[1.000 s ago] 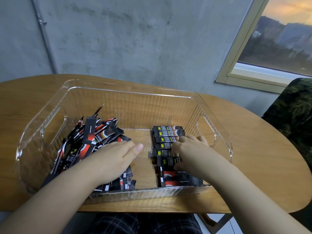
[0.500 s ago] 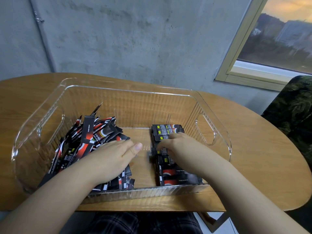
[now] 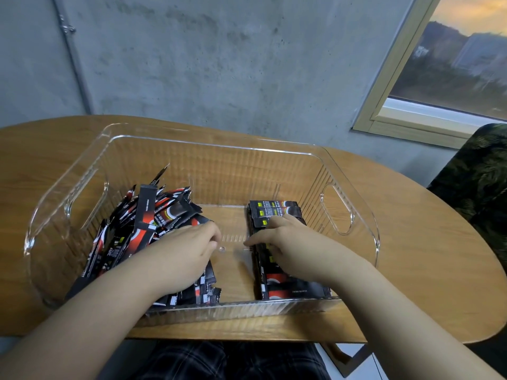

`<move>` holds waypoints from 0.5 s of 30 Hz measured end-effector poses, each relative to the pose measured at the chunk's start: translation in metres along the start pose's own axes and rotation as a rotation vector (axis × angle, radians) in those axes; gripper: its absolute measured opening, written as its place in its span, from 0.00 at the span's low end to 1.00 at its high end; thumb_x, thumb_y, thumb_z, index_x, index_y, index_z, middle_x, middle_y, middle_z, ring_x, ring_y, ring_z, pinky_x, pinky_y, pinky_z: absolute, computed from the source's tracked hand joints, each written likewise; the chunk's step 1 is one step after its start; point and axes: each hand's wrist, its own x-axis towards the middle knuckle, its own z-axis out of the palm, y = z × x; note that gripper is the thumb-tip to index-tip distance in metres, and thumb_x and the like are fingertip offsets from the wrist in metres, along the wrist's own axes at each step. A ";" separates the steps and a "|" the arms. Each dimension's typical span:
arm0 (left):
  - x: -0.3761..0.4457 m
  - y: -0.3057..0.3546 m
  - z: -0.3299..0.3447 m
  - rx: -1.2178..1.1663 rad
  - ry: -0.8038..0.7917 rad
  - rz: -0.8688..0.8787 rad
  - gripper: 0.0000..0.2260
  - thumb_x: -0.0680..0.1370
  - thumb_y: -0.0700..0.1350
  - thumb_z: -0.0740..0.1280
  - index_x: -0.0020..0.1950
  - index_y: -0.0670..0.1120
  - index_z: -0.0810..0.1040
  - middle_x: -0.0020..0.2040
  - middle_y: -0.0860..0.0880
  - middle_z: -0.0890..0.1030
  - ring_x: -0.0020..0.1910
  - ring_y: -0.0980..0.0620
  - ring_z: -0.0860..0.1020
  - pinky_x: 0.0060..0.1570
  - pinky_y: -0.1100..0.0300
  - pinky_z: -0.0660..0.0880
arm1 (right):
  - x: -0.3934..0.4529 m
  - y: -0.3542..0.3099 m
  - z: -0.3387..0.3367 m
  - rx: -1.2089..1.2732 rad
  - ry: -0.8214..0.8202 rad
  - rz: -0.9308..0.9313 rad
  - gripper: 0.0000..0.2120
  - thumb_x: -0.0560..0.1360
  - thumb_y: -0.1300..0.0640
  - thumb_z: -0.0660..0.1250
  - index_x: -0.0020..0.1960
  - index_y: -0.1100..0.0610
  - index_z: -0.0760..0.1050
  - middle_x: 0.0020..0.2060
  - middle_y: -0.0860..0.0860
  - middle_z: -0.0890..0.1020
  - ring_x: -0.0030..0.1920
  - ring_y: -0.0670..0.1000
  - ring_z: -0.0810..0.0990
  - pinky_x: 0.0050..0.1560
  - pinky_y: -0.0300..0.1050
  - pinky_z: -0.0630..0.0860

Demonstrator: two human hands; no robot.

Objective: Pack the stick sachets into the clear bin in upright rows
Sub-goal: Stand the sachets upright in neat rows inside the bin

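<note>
The clear bin (image 3: pixel 354 187) stands on the wooden table. Loose black-and-red stick sachets (image 3: pixel 142 223) lie in a jumbled pile in its left half. A tidy row of sachets (image 3: pixel 274 211) runs front to back in its right half. My left hand (image 3: pixel 183 256) rests on the pile's right edge with its fingers curled down over sachets there; the fingertips are hidden. My right hand (image 3: pixel 288 242) lies across the middle of the row, fingers bent over the sachet tops and thumb along the row's left side.
A strip of bare bin floor (image 3: pixel 233 234) separates pile and row. The bin's far half holds nothing. The wooden table (image 3: pixel 425 256) ends close to my body. A concrete wall stands behind, and a dark patterned chair (image 3: pixel 480 174) is at the right.
My left fingers went from flat on the pile to curled down at its right edge. My right hand slid a little forward along the row, and its thumb now reaches out to the left.
</note>
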 end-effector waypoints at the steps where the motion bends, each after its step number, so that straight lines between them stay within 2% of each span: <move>1: 0.001 -0.003 0.002 0.005 0.013 -0.012 0.07 0.83 0.45 0.51 0.59 0.53 0.65 0.53 0.58 0.72 0.53 0.57 0.71 0.54 0.58 0.70 | 0.001 -0.003 0.001 0.047 0.018 -0.032 0.20 0.78 0.63 0.60 0.66 0.46 0.73 0.49 0.46 0.69 0.54 0.46 0.65 0.57 0.40 0.66; 4: 0.002 -0.006 0.004 0.010 0.008 -0.043 0.15 0.80 0.37 0.53 0.63 0.53 0.58 0.59 0.59 0.70 0.53 0.56 0.73 0.53 0.55 0.74 | 0.002 -0.019 0.003 0.175 -0.043 -0.089 0.10 0.75 0.52 0.68 0.55 0.52 0.81 0.47 0.46 0.80 0.49 0.46 0.75 0.52 0.38 0.70; 8: 0.003 -0.006 0.005 -0.008 0.053 -0.075 0.20 0.79 0.35 0.55 0.65 0.53 0.54 0.58 0.62 0.70 0.44 0.57 0.75 0.47 0.56 0.76 | 0.008 -0.042 0.008 0.261 -0.177 -0.043 0.13 0.71 0.45 0.72 0.49 0.53 0.82 0.45 0.51 0.84 0.48 0.50 0.80 0.51 0.44 0.76; 10: 0.004 -0.007 0.006 -0.011 0.069 -0.081 0.22 0.78 0.34 0.56 0.66 0.52 0.53 0.57 0.62 0.70 0.39 0.58 0.74 0.42 0.60 0.75 | 0.013 -0.051 0.010 0.265 -0.207 -0.056 0.14 0.72 0.46 0.71 0.50 0.55 0.83 0.45 0.53 0.84 0.47 0.54 0.80 0.52 0.46 0.77; 15: 0.006 -0.008 0.007 -0.034 0.077 -0.100 0.20 0.79 0.36 0.56 0.66 0.51 0.54 0.56 0.61 0.72 0.36 0.59 0.71 0.35 0.66 0.68 | 0.021 -0.062 0.014 0.236 -0.223 -0.093 0.09 0.73 0.57 0.70 0.51 0.62 0.82 0.46 0.57 0.83 0.45 0.58 0.80 0.48 0.46 0.77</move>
